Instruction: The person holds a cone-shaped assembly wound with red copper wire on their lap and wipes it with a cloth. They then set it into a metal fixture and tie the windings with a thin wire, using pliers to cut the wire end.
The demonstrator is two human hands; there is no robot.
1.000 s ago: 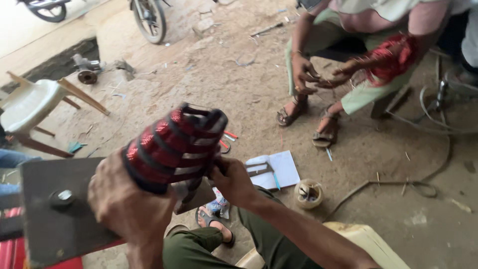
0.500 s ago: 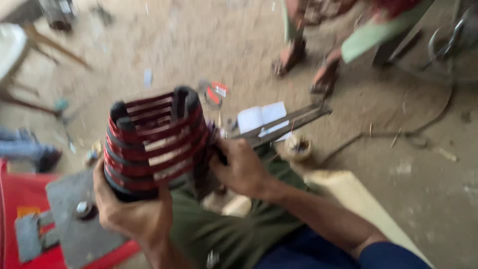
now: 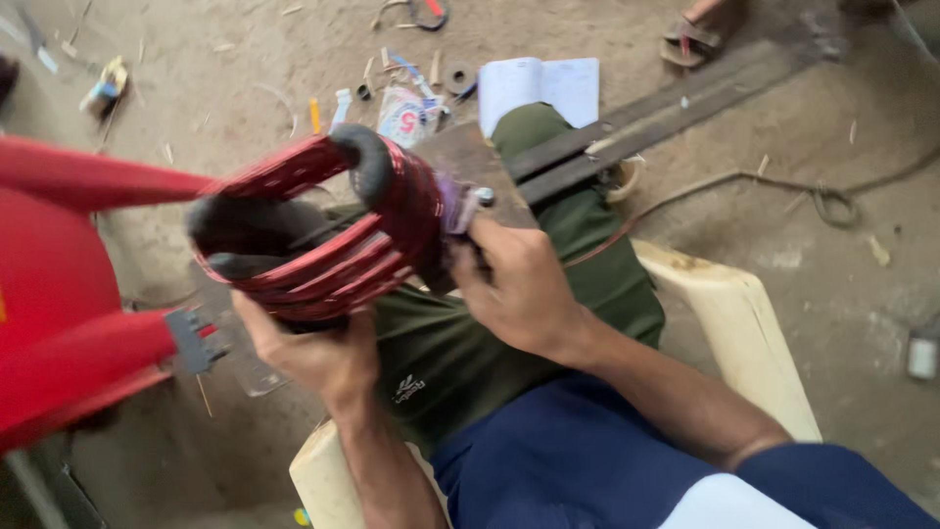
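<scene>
Gripping from both sides, a seated person holds a ring-shaped bundle of dark red copper wire coils bound with black sleeves (image 3: 323, 230) over their lap. The left hand (image 3: 308, 348) cups the bundle from underneath, at 6 o'clock of it, fingers wrapped up around the lower windings. The right hand (image 3: 519, 284) clasps the bundle's 3 o'clock edge, thumb and fingers pinched on the wire beside a small metal bolt (image 3: 482, 195). The bundle is blurred, tilted with its open centre facing 9 o'clock. Beneath it lie olive-green trousers (image 3: 548, 225) and a cream plastic chair (image 3: 734, 323). A red metal frame (image 3: 69, 294) fills the 9 o'clock side. On the dusty concrete floor (image 3: 245, 69) at 12 o'clock lies an open white notebook (image 3: 539, 86), with dark flat metal bars (image 3: 666, 118) just beside it at 1 o'clock.
</scene>
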